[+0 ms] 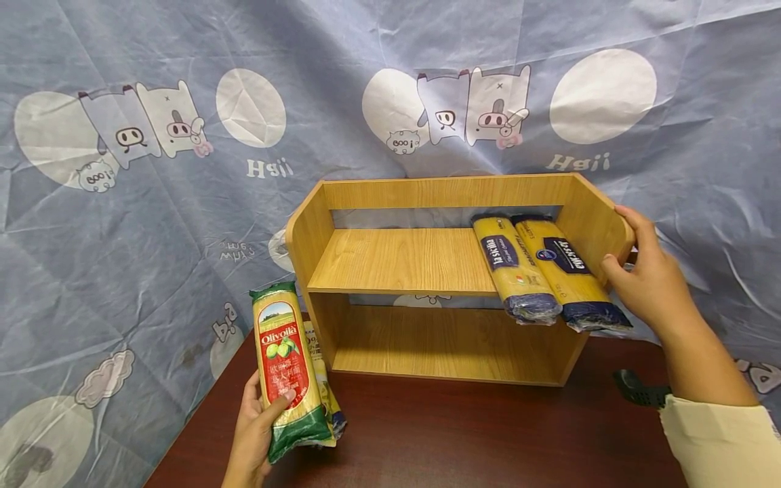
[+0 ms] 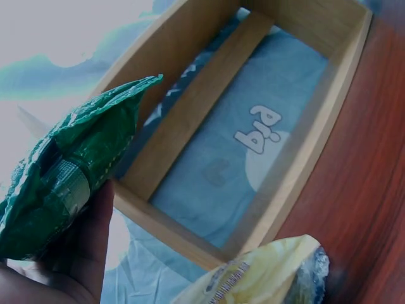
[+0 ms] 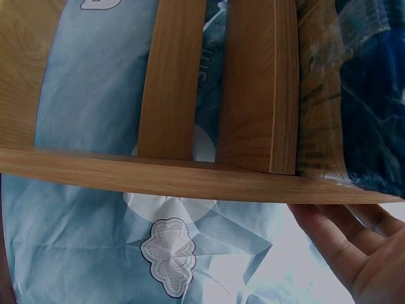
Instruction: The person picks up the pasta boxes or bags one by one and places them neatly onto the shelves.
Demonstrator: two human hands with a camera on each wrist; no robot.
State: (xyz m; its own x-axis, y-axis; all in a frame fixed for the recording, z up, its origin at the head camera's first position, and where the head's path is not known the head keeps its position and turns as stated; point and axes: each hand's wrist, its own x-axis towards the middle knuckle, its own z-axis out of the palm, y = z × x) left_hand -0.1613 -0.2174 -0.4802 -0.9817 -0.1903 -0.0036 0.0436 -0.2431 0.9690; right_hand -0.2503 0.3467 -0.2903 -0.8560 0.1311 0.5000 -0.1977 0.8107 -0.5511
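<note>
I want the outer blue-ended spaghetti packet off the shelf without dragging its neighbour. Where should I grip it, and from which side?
Probably at its near end, from the front. The outer spaghetti packet lies lengthwise on the upper shelf, its dark blue end overhanging the front edge. The neighbouring packet lies close on one side and the side panel, held by the right hand, blocks the other.

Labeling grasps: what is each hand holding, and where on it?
Left hand grips the green-ended spaghetti pack near its lower end, thumb across the front. Right hand holds the shelf at its right side panel.
</note>
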